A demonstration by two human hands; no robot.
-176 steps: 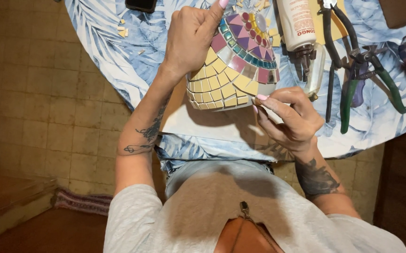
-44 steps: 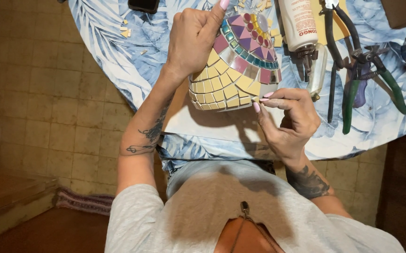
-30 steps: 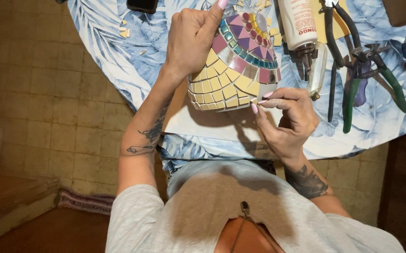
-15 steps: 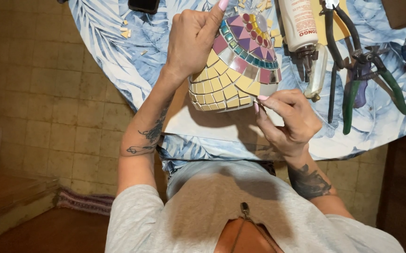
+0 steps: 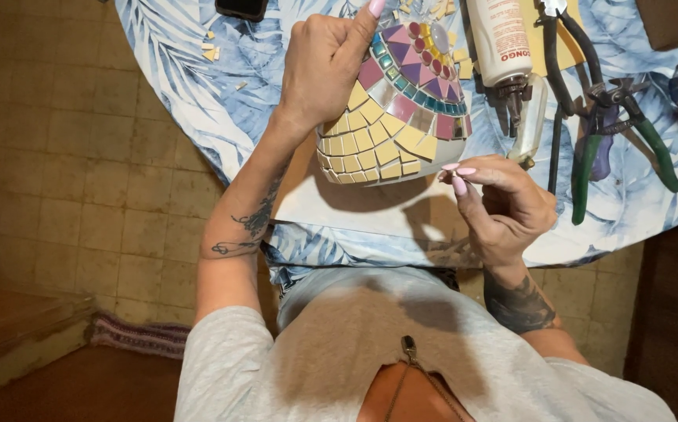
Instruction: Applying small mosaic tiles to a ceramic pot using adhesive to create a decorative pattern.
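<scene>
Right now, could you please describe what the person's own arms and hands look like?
Both arms are bare below short light grey sleeves. The left hand and right hand have long pink-painted nails. Dark tattoos mark the left forearm and the right wrist.
</scene>
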